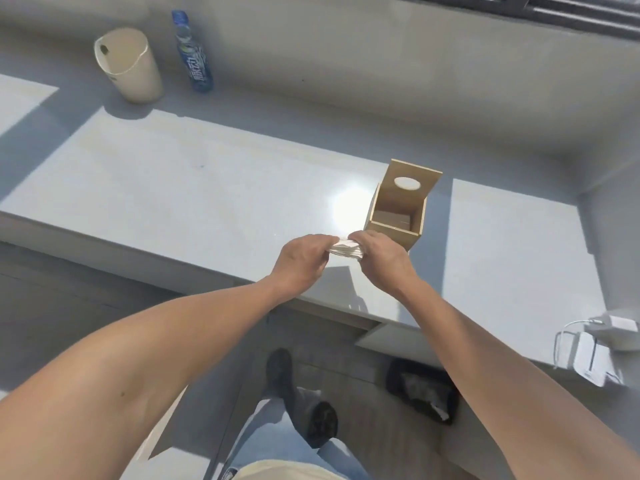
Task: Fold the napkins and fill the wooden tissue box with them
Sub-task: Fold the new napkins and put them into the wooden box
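A small stack of folded white napkins (344, 250) is held between both my hands just above the grey counter. My left hand (301, 261) grips its left end and my right hand (381, 254) grips its right end. Right behind my right hand stands the wooden tissue box (398, 216), open at the top, with its lid (410, 183) tilted up at the back; the lid has an oval hole. The inside of the box looks bare wood.
A beige bin (128, 64) and a blue drink bottle (194, 53) stand at the far left of the counter (190, 188). White chargers with cables (595, 348) lie at the right edge. A dark bin (422, 389) sits on the floor below.
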